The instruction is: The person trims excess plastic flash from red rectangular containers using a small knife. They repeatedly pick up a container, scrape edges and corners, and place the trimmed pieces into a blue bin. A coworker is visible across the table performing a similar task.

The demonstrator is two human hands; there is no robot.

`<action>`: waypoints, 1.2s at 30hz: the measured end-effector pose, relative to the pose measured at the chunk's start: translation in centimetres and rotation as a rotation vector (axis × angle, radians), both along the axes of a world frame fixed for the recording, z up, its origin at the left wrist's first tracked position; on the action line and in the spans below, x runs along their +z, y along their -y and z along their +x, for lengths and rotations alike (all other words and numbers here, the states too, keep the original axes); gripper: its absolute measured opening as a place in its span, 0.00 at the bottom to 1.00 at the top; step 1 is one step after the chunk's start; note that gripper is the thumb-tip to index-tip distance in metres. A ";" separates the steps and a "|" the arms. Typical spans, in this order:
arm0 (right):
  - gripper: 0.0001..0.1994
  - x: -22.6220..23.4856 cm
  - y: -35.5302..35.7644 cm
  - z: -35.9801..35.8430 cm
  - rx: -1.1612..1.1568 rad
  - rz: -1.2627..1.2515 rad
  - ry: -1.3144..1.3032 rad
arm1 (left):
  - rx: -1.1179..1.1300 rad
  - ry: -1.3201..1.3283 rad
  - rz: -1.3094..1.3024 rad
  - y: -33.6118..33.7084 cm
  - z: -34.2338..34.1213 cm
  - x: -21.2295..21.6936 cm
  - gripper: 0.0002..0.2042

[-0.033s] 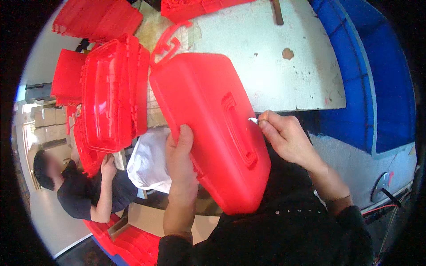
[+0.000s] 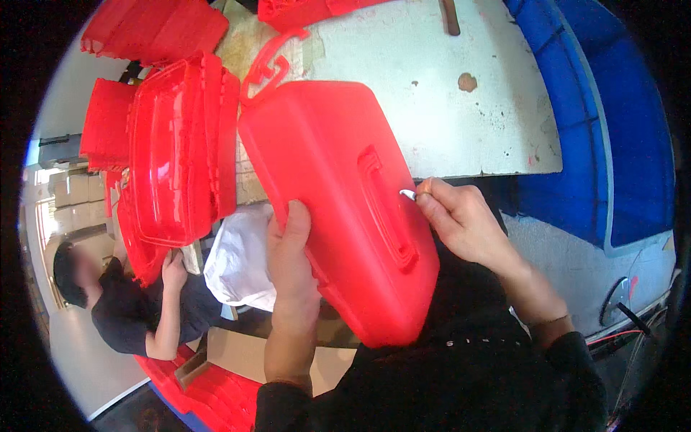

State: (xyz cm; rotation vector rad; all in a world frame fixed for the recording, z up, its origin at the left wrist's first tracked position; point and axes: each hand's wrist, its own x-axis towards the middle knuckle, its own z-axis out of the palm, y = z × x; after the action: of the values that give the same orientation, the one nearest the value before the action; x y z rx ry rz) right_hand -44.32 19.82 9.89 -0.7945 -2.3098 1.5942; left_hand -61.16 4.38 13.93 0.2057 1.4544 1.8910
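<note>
A large red plastic case shell (image 2: 324,165) is tilted in front of my body, a long grooved recess on its face. My left hand (image 2: 291,245) grips its left side, thumb on the face and fingers out of sight behind it. Close to its right edge, my right hand (image 2: 457,216) pinches a small tool with a short, shiny curved tip (image 2: 408,194). That tip is at the shell beside the recess; whether it touches I cannot tell. The tool's handle is hidden in my fingers. A curved red plastic piece (image 2: 270,61) lies by the shell's upper left corner.
Stacked red shells (image 2: 173,158) stand at left on the worn white table (image 2: 497,129). Blue bins (image 2: 576,122) stand at right. A brown handle (image 2: 450,18) lies at the far edge. A white bag (image 2: 237,263) hangs near my left arm. A co-worker (image 2: 155,309) handles a red part.
The view has shifted slightly. The red shell and both hands keep nearly the same position, with the tool's tip still near the recess.
</note>
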 end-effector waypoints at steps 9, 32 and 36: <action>0.08 -0.6 0.6 -2.2 0.008 0.065 0.019 | 0.021 0.029 0.020 0.4 -0.4 -0.3 0.20; 0.17 -1.1 1.4 -2.9 -0.105 0.034 -0.100 | -0.053 0.048 0.013 1.1 -0.8 -1.1 0.23; 0.17 -1.3 2.0 -2.2 -0.097 -0.038 -0.029 | -0.073 0.080 0.039 1.0 -0.8 -1.1 0.23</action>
State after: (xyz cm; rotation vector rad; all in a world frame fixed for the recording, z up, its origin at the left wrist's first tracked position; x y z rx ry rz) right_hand -46.49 17.78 8.59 -0.8722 -2.1919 1.6013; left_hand -61.93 3.42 12.80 0.1964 1.3400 1.8482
